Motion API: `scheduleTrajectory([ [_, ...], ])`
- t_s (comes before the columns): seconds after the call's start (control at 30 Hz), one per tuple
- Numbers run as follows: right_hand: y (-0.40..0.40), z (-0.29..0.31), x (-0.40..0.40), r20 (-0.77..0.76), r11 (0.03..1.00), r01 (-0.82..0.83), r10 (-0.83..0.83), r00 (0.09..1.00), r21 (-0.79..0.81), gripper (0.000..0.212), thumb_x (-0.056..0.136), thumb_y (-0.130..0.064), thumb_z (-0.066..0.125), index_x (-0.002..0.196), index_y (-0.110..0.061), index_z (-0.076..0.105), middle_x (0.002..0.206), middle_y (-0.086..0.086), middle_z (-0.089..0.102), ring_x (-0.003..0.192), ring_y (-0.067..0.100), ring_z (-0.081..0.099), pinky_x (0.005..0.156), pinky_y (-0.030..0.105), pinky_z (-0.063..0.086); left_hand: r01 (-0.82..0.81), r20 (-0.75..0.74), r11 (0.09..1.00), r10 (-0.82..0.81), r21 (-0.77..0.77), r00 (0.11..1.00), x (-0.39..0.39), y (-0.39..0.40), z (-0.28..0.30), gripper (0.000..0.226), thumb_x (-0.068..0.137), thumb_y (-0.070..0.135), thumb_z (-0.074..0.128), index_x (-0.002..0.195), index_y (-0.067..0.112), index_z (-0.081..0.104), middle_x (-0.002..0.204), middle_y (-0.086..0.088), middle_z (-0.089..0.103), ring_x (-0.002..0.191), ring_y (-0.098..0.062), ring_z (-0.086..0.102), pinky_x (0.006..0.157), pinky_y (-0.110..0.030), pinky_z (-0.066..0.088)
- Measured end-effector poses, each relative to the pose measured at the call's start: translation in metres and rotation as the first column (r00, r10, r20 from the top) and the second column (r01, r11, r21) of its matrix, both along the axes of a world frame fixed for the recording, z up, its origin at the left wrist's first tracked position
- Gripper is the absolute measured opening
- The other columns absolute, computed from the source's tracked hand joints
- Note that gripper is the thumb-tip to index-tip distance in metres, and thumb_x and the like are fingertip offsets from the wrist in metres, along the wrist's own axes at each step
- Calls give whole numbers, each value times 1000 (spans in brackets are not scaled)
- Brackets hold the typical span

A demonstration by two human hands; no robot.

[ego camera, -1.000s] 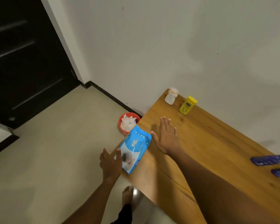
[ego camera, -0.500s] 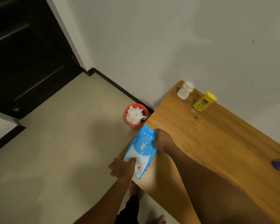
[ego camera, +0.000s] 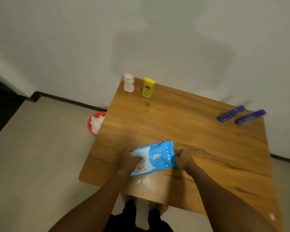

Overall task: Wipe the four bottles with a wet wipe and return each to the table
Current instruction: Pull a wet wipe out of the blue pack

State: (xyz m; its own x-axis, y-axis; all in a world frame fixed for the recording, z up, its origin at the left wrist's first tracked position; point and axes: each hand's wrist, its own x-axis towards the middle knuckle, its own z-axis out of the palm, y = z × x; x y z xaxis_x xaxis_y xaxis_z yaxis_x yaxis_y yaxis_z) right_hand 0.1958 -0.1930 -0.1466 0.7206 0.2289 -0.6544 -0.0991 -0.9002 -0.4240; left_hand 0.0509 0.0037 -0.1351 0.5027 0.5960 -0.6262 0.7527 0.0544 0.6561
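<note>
Wooden desk (ego camera: 182,124) against a plain pale wall, beige tiled floor around it. Blue wet-wipe pack (ego camera: 155,158) lies flat near the desk's front edge, held at both ends. Left hand (ego camera: 128,160) grips the pack's left end, fingers curled over the white part of the wrapper. Right hand (ego camera: 182,158) pinches the pack's right edge, fingers curled tight on it. Both forearms reach in from the bottom of the view.

Four bottles on the desk, all apart from the hands. White bottle (ego camera: 129,82) with a pale pinkish cap stands upright at the far left corner. Yellow bottle (ego camera: 148,87) stands upright just beside it, to its right. Two blue bottles lie on their sides near the far right edge: first blue bottle (ego camera: 230,113), second blue bottle (ego camera: 250,117), side by side and roughly parallel, slightly blurred.

Red bin (ego camera: 93,123) sits on the floor by the desk's left side, partly hidden by the desk edge, with crumpled white wipes inside. Dark doorway at far left. Person's dark shorts show below the desk edge.
</note>
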Motion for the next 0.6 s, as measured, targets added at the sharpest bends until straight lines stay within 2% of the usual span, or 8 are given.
scheduleTrajectory([
  [0.07,-44,3,-8,-7,993,119,-119,993,-6,35,77,3,56,50,-16,45,57,1,49,61,19,47,49,26,32,143,-3,990,-143,3,990,23,-27,-5,41,71,11,75,110,14,63,119,-11,54,108,-28,58,90,-37,51],
  [0.13,-81,3,-19,-32,969,248,-248,968,-13,23,73,-6,58,55,-16,49,66,6,58,69,25,55,56,29,40,253,-6,968,-253,10,968,40,-53,-7,50,64,22,76,112,11,64,119,-10,54,106,-27,57,87,-32,49],
  [0.23,-140,-14,-28,-16,933,358,-359,933,-24,4,74,-9,64,70,-9,63,84,13,71,84,33,65,68,39,51,345,-7,939,-345,7,939,60,-96,-31,69,47,47,60,106,13,68,114,-12,62,101,-27,63,87,-36,53],
  [0.3,-166,-20,-30,20,913,405,-405,914,-54,9,77,-11,70,84,-5,68,93,13,72,90,32,66,73,36,51,406,3,914,-406,20,914,68,-119,-57,68,47,52,54,99,12,70,108,-13,66,99,-28,64,84,-35,55],
  [0.37,-176,-22,-30,34,893,448,-447,894,-34,12,78,-10,70,89,-5,68,95,13,71,94,32,65,76,35,51,435,-5,900,-435,12,900,69,-132,-44,60,52,47,62,99,10,70,110,-13,66,100,-27,64,81,-33,54],
  [0.43,-173,-22,-30,21,881,474,-474,881,-8,12,78,-9,66,90,-6,67,97,14,71,95,32,65,79,37,53,431,-17,901,-431,48,902,67,-135,-18,46,67,25,76,108,6,68,113,-6,61,104,-23,61,78,-26,47],
  [0.5,-167,-18,-31,21,880,474,-475,880,34,20,76,-10,65,96,-7,64,100,14,70,94,32,65,77,35,53,452,-29,887,-451,92,892,63,-135,-15,40,79,10,75,116,2,64,112,-3,54,108,-21,55,83,-22,41],
  [0.6,-170,-7,-39,170,905,414,-425,889,99,34,79,-11,63,113,-13,56,114,9,56,100,29,60,79,32,48,544,-55,828,-542,139,839,56,-136,-16,47,86,22,70,127,5,56,127,-10,51,120,-27,50,102,-35,41],
])
